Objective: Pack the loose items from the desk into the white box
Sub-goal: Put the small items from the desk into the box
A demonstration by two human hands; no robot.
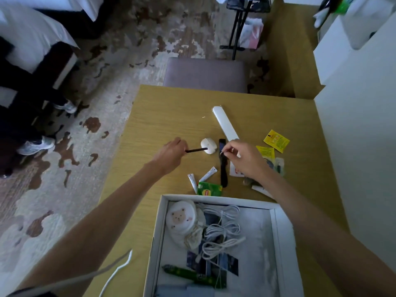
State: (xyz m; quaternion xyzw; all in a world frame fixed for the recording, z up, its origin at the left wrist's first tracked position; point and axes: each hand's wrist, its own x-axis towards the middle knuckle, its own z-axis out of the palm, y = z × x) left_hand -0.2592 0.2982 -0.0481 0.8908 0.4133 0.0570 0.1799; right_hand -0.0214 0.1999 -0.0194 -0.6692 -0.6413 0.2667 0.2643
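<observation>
The white box point(157, 232) stands open at the desk's near edge and holds a white cable, a round sheep-print pouch, a green pen and photos. My left hand point(172, 152) is shut on a thin black stick point(196, 150) whose tip points at a small white oval case point(209, 144). My right hand point(244, 158) pinches something small and pale above a black strap-like item point(223, 166). Loose on the desk lie a long white case point(225, 123), two white sachets point(200, 179), a green tea packet point(209, 189) and yellow packets point(275, 140).
A grey padded chair point(204, 71) stands at the desk's far edge. A white wall or cabinet point(360, 125) borders the desk on the right. Another person's legs and sneakers point(35, 144) are on the patterned carpet at left. A white cord point(120, 269) hangs near my left arm.
</observation>
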